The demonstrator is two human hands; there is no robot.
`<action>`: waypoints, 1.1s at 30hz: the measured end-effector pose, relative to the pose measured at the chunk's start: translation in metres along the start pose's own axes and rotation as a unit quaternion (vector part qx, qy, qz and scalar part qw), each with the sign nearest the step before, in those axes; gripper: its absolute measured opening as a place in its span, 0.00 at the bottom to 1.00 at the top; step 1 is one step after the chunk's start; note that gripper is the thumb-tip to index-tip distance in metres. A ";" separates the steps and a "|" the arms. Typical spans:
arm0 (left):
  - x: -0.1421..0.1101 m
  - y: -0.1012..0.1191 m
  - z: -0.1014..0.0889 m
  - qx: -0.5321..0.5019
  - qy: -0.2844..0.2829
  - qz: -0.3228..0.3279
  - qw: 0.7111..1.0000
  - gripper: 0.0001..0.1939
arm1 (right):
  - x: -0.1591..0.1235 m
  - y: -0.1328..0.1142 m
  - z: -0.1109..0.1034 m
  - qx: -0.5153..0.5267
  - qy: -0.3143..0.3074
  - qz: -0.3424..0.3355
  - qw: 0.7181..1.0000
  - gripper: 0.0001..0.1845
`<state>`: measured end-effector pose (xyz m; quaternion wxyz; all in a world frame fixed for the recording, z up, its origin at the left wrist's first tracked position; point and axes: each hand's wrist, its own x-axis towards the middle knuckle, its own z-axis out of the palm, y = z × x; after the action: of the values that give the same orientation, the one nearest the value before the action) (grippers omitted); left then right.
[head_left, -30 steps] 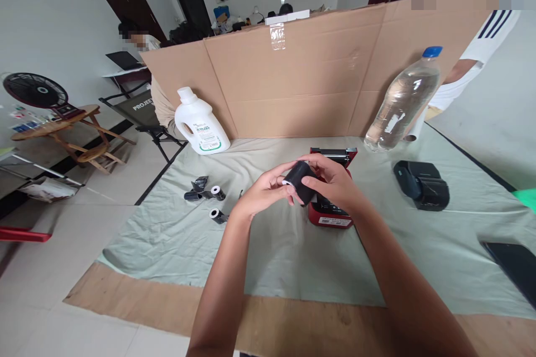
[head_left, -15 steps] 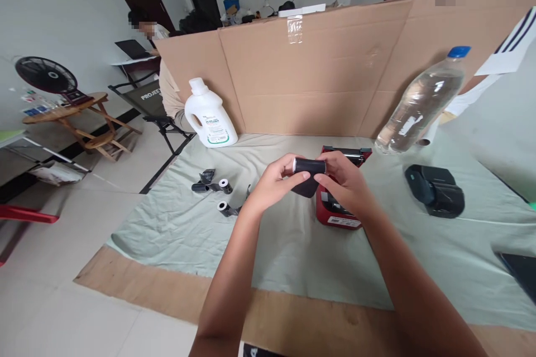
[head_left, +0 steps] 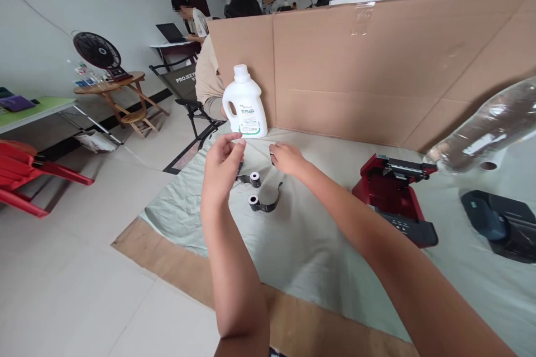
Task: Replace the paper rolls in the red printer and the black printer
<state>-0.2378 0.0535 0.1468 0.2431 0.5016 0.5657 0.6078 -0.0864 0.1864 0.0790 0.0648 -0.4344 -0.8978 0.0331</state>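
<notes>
My right hand (head_left: pixel 287 157) is closed around a small black roll (head_left: pixel 272 157), of which only a dark edge shows past the fingers. To its left, my left hand (head_left: pixel 224 166) is raised over the cloth, thumb and fingers apart, with nothing visible in it. Below the hands lie two black rolls with white ends: one roll (head_left: pixel 255 179) is partly behind my left hand, while the nearer roll (head_left: pixel 254 203) trails a curled black strip (head_left: pixel 272 205). A red and black printer (head_left: pixel 397 201) stands with its lid up beyond my right forearm, its inside partly in view.
A white detergent bottle (head_left: pixel 247 109) stands before the cardboard screen (head_left: pixel 335 72). At the right are a large clear plastic bottle (head_left: pixel 494 122) and a black device (head_left: pixel 502 223). Pale green cloth (head_left: pixel 301 256) covers the wooden board (head_left: pixel 167 251). A person (head_left: pixel 209 78) sits behind the screen's left end.
Both hands have moved left from the printer towards the loose rolls. They have separated; the black roll they held together is now mostly hidden in my right hand. The view has swung left.
</notes>
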 end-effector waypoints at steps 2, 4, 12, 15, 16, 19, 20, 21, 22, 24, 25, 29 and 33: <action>0.002 -0.006 -0.007 -0.013 0.030 -0.012 0.999 0.12 | 0.013 -0.003 0.022 -0.004 -0.006 -0.001 1.000 0.18; 0.003 -0.010 -0.009 -0.023 0.039 -0.015 0.999 0.10 | 0.015 -0.004 0.041 -0.004 -0.005 0.007 1.000 0.20; 0.007 -0.016 -0.009 -0.030 0.038 -0.025 0.999 0.09 | 0.003 -0.003 0.058 0.003 0.024 0.057 0.998 0.30; 0.008 -0.015 -0.010 -0.025 0.046 -0.017 0.998 0.09 | -0.005 -0.015 0.033 0.033 0.053 0.014 0.998 0.29; 0.007 -0.014 -0.009 -0.025 0.049 -0.012 0.998 0.10 | -0.009 -0.022 0.025 0.051 0.053 -0.026 0.997 0.28; 0.006 -0.009 -0.007 -0.022 0.057 -0.002 0.998 0.10 | -0.025 -0.049 0.012 0.086 -0.018 -0.155 0.984 0.22; 0.005 -0.008 -0.006 -0.019 0.058 0.000 0.998 0.10 | -0.030 -0.058 0.012 0.079 -0.057 -0.178 0.979 0.18; 0.004 -0.006 -0.004 -0.017 0.058 0.002 0.998 0.09 | -0.034 -0.065 0.013 0.065 -0.092 -0.189 0.976 0.14; 0.003 -0.005 -0.003 -0.015 0.057 0.005 0.998 0.09 | -0.038 -0.069 0.014 0.056 -0.118 -0.191 0.973 0.10; 0.001 -0.001 -0.002 -0.013 0.050 0.011 0.999 0.09 | -0.047 -0.069 0.014 0.086 -0.126 -0.172 0.973 0.03; 0.000 0.001 -0.002 -0.013 0.047 0.013 0.999 0.09 | -0.053 -0.064 0.011 0.138 -0.106 -0.151 0.973 0.03; -0.003 0.009 0.007 0.001 0.001 0.024 1.000 0.09 | -0.095 -0.021 -0.023 0.452 0.004 -0.036 0.891 0.11; -0.014 0.019 0.044 0.013 -0.196 0.026 0.980 0.17 | -0.160 0.031 -0.060 0.607 0.074 0.047 0.790 0.11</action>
<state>-0.1886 0.0563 0.1538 0.3271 0.6287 0.5019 0.4959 0.0444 0.0800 0.1210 0.3801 -0.3485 -0.6639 0.5417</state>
